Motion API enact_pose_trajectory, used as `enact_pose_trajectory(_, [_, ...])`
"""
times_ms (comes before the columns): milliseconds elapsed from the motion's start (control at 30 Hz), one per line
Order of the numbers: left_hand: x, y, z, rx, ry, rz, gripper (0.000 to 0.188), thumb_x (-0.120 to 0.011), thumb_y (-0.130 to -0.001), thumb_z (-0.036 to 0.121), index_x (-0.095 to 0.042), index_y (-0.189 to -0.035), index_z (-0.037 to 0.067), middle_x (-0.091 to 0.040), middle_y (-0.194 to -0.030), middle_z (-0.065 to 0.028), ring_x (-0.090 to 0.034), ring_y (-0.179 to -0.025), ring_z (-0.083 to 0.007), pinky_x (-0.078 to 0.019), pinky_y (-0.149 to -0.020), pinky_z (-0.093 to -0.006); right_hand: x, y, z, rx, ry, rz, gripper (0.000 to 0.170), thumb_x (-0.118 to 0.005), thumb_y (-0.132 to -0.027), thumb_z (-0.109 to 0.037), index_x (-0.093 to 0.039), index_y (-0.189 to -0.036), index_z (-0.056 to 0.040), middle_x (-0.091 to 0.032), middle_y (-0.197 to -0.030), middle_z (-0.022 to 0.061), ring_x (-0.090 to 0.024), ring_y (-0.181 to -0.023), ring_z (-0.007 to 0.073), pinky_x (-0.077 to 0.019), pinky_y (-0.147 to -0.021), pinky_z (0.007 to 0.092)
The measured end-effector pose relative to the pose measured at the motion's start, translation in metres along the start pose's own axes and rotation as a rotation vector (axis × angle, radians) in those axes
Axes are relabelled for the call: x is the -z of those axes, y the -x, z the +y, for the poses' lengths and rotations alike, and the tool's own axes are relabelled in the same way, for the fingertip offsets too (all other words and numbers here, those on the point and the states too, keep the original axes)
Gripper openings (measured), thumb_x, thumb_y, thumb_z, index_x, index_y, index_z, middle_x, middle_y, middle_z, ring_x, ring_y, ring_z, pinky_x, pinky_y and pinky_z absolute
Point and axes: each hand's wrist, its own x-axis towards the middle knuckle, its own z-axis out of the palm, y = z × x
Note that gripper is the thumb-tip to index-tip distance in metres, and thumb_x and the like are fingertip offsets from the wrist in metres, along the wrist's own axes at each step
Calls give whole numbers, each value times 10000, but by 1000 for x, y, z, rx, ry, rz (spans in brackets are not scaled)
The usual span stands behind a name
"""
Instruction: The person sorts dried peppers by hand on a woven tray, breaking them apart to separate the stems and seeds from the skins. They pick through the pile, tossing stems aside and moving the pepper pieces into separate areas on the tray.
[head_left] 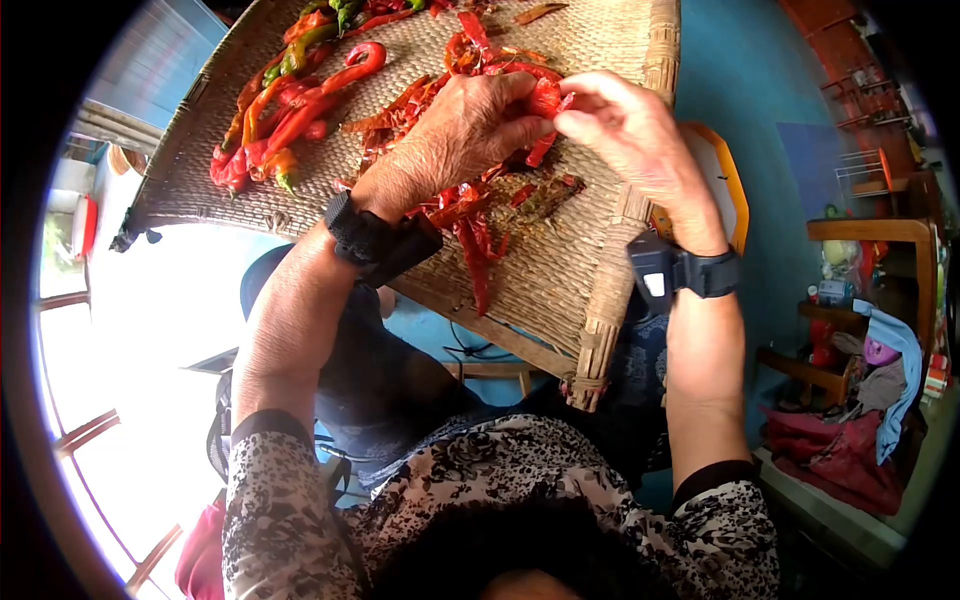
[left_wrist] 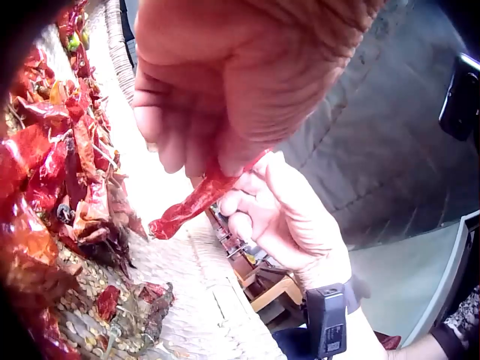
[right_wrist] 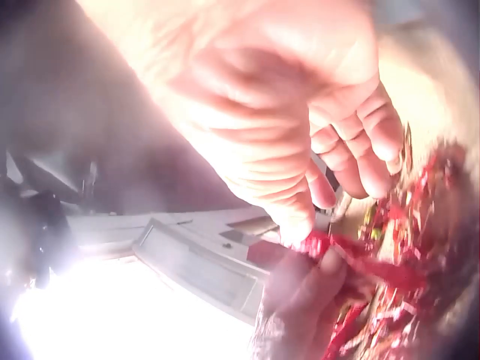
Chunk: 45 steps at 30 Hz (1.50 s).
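My left hand (head_left: 462, 130) pinches a wrinkled red chili pepper (head_left: 543, 98) between thumb and fingers, above a woven tray (head_left: 545, 275). At the pepper's right end, my right hand (head_left: 635, 140) pinches with thumb and fingertip; its other fingers stay loosely bent in the right wrist view. One end of the pepper (left_wrist: 187, 212) hangs below the left fingers in the left wrist view. Under the hands lies a heap of dried, torn red peppers (head_left: 478, 250), with pale seeds (left_wrist: 79, 311) scattered beside it in the left wrist view.
Whole red, orange and green peppers (head_left: 300, 110) lie at the tray's left. The tray's thick bound edge (head_left: 605, 310) runs along the right, above the person's lap. An orange-rimmed object (head_left: 735, 190) shows beyond it. Wooden furniture holding cloths (head_left: 880, 400) stands at far right.
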Motion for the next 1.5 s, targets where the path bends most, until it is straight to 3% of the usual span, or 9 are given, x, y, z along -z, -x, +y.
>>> enact_pose_trajectory(267, [0,7,1,-4,-3,92,235,-617,-910,209,-619,-1055,24,-678,-839,-99,-664,-751,-183,-536,-678,-312,-7,-19,-2,109,307,379,221,-655,-881,-258,-597,-831,-51,-615,-649,110,-631,-590,214,-484,-528,342])
enact_pose_trajectory(333, [-13,9,-3,-177,-165,9,227,-635,-892,208,-625,-1029,27,-678,-848,-113,-672,-756,-214,-547,-693,-333,13,-15,-1,98,426,556,192,-635,-905,-248,-640,-929,-58,-670,-727,31,-628,-670,101,-502,-609,258])
enact_pose_trajectory(467, [-45,20,1,-164,-413,-179,231,-657,-847,198,-588,-1012,53,-605,-915,-120,-628,-848,-291,-545,-691,-363,61,2,23,174,773,841,170,-675,-842,-201,-611,-867,-45,-652,-791,127,-642,-692,314,-503,-623,387])
enact_pose_trajectory(600, [-65,25,-8,-258,-560,-175,228,-652,-828,172,-564,-1004,57,-582,-887,-118,-615,-835,-287,-539,-667,-365,99,30,37,-303,1111,758,197,-671,-838,-213,-624,-941,-52,-647,-890,154,-640,-803,332,-508,-710,421])
enact_pose_trajectory(700, [-70,23,-10,-294,-583,-118,214,-639,-808,135,-538,-979,55,-568,-845,-105,-603,-846,-259,-530,-625,-363,95,35,44,-352,1221,721,271,-674,-832,-223,-628,-1054,-73,-640,-959,172,-639,-852,331,-513,-758,418])
enact_pose_trajectory(967, [-36,7,2,100,-87,-67,229,-597,-780,-7,-513,-988,42,-627,-824,-111,-628,-630,-220,-529,-595,-320,8,-2,11,38,300,72,236,-658,-874,-217,-622,-1023,-38,-681,-903,117,-674,-820,199,-546,-723,299])
enact_pose_trajectory(1100, [-9,4,-3,170,208,84,231,-624,-855,47,-526,-1063,28,-597,-903,-35,-582,-829,-104,-509,-720,-264,-12,-10,4,23,255,-137,258,-579,-906,-266,-592,-986,-22,-609,-780,202,-621,-735,350,-460,-663,448])
enact_pose_trajectory(1333, [-7,5,-2,117,422,73,209,-616,-879,27,-546,-1076,36,-609,-942,-23,-596,-850,-110,-510,-740,-263,-14,-12,6,15,-1,62,128,-635,-875,-162,-647,-929,-47,-633,-680,39,-587,-566,100,-476,-528,270])
enact_pose_trajectory(1500, [-25,8,6,-46,-147,-124,285,-620,-868,113,-545,-1130,29,-627,-1022,-130,-625,-931,-269,-526,-790,-361,49,3,30,31,518,557,118,-625,-880,-178,-636,-933,-73,-654,-714,91,-643,-628,206,-502,-580,324])
